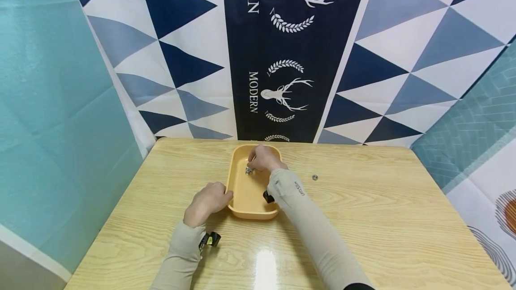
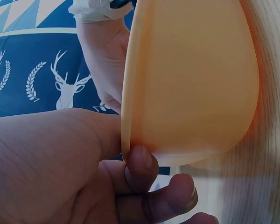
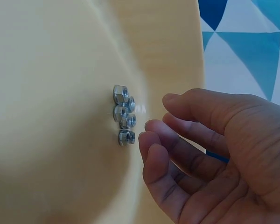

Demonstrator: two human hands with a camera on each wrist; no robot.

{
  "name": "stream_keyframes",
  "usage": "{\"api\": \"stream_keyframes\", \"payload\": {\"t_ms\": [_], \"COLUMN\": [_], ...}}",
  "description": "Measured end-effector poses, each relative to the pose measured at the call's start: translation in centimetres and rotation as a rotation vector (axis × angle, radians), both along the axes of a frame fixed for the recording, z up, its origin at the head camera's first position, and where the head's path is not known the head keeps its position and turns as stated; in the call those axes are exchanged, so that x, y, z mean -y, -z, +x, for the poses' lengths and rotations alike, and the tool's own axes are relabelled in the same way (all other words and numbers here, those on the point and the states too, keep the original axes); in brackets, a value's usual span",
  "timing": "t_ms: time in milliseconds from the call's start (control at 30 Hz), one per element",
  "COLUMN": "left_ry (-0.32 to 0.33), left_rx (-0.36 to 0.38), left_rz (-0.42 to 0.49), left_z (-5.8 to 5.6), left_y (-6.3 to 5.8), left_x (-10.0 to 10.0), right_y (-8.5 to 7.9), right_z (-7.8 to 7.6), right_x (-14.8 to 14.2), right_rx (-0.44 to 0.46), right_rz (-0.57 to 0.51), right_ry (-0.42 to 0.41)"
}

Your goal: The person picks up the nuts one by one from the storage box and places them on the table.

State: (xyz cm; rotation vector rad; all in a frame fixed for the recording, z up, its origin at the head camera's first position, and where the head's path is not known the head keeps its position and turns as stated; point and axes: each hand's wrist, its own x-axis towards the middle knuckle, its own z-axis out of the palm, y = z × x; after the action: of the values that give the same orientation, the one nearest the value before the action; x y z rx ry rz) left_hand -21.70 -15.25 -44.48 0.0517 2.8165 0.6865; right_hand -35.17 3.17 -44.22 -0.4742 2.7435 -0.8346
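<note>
A yellow-orange plastic tray [image 1: 243, 191] with raised walls stands on the table. My left hand [image 1: 208, 201] pinches its left rim between thumb and fingers, as the left wrist view shows close up on the tray wall [image 2: 191, 79]. Inside, several metal flange nuts [image 3: 123, 114] lie grouped on the tray floor near the far end. Just beside them is my right hand [image 3: 196, 149], its fingers loosely bent, apart from the nuts and with nothing visible between the fingertips. In the head view this right hand [image 1: 264, 158] partly covers the nuts.
One loose nut [image 1: 315, 177] lies on the wooden table [image 1: 363, 218] to the right of the tray. A patterned cloth [image 1: 193, 57] hangs behind the table's back edge, and a teal sheet [image 1: 60, 102] hangs at the left.
</note>
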Motion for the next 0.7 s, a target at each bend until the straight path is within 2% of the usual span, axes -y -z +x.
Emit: {"api": "stream_keyframes", "payload": {"t_ms": [700], "left_ry": [-0.006], "left_rx": [0.008], "left_rz": [0.009], "left_z": [0.09], "left_y": [-0.11], "left_x": [0.0], "right_y": [0.67], "right_z": [-0.08], "right_x": [0.64], "right_rx": [0.0], "right_rz": [0.063], "right_ry": [-0.005]}}
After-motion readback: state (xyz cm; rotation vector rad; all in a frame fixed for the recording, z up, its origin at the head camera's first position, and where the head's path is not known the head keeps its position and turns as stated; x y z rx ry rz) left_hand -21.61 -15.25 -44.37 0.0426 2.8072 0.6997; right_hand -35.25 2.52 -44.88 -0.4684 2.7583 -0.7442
